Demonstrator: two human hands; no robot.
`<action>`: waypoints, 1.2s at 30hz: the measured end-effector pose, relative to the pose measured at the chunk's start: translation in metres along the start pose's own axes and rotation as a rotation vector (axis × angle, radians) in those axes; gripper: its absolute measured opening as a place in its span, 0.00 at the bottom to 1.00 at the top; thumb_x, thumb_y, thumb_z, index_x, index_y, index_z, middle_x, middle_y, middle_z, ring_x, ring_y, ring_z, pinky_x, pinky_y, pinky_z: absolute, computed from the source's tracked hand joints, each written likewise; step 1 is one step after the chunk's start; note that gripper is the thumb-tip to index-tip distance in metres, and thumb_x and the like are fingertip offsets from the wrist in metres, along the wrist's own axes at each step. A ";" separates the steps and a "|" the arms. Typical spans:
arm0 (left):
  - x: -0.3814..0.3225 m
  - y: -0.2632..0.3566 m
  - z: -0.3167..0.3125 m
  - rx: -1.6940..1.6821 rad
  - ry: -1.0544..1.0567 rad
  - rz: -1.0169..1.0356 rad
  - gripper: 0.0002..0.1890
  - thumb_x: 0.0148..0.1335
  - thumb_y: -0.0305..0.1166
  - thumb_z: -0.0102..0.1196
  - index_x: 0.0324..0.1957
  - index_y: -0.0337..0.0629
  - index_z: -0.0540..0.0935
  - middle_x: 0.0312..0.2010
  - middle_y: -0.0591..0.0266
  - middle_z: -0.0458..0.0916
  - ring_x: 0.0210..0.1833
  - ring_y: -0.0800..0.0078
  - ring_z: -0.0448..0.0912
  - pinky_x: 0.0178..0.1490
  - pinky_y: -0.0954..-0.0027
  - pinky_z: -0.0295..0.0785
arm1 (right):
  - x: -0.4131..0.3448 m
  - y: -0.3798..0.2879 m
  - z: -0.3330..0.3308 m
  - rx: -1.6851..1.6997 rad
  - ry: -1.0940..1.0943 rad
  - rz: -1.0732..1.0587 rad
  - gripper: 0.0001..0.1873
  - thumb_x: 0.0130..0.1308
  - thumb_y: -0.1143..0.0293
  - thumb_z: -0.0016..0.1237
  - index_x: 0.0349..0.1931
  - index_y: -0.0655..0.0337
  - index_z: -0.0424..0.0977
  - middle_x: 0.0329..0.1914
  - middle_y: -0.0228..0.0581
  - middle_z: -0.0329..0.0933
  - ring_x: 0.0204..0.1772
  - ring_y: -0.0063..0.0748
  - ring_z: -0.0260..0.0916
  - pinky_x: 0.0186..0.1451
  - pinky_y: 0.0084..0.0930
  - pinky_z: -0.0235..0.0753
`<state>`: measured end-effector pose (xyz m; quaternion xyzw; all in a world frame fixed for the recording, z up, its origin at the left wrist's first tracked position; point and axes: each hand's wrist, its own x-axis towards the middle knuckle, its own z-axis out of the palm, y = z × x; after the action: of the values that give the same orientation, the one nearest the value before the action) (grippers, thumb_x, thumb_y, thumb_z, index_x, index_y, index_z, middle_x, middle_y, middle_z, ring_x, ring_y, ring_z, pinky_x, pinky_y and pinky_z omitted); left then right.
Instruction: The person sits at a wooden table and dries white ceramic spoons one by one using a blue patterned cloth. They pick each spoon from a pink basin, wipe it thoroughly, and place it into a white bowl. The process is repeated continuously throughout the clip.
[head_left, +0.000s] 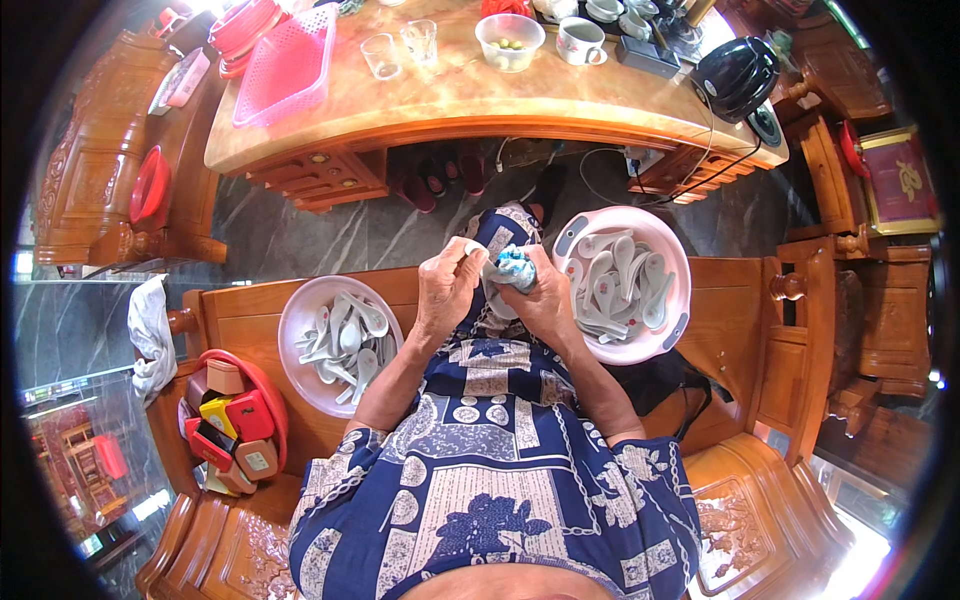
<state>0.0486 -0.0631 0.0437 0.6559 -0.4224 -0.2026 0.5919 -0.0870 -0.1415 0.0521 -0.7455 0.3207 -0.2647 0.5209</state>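
Above my lap, my left hand (452, 283) pinches the end of a white spoon (490, 271), most of which is hidden by the hands and cloth. A bunched blue-and-white cloth (516, 268) is gripped in my right hand (541, 296) and pressed against the spoon. Beside my left forearm, a pale translucent plastic basin (291, 352) holds many white ceramic soup spoons (350, 337). To the right of my right hand, a pale pink basin with grey handles (679, 262) holds more such spoons (624, 259), some with red flower prints.
Both basins rest on a wooden bench (240, 315). Left of them stands a red basin (279, 409) of small boxes. Ahead, a stone-topped desk (450, 97) bears a pink basket (289, 75), glasses (382, 58), a bowl of green fruit (510, 45), a mug (580, 43) and a black kettle (739, 79).
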 end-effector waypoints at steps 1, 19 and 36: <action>0.000 0.000 -0.001 0.006 0.020 -0.001 0.06 0.66 0.29 0.51 0.33 0.37 0.78 0.16 0.73 0.69 0.18 0.89 0.64 0.21 0.83 0.59 | 0.000 0.002 0.001 0.014 0.012 0.017 0.14 0.54 0.74 0.58 0.39 0.60 0.68 0.31 0.45 0.78 0.37 0.35 0.79 0.39 0.27 0.74; -0.001 0.011 -0.003 0.139 0.137 0.186 0.06 0.67 0.27 0.49 0.36 0.35 0.77 0.19 0.68 0.73 0.19 0.85 0.68 0.23 0.80 0.63 | -0.008 0.022 0.011 0.428 0.051 0.188 0.12 0.54 0.81 0.56 0.38 0.61 0.70 0.32 0.29 0.73 0.37 0.15 0.70 0.40 0.16 0.71; -0.004 -0.016 0.004 -0.253 -0.179 -0.299 0.09 0.66 0.29 0.51 0.29 0.38 0.77 0.14 0.73 0.69 0.15 0.89 0.64 0.18 0.83 0.58 | -0.006 0.003 0.004 0.198 -0.077 0.176 0.15 0.54 0.81 0.57 0.41 0.60 0.69 0.29 0.33 0.75 0.25 0.17 0.71 0.25 0.17 0.72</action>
<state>0.0485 -0.0629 0.0271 0.6111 -0.3426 -0.3970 0.5930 -0.0891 -0.1351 0.0475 -0.6689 0.3371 -0.2197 0.6251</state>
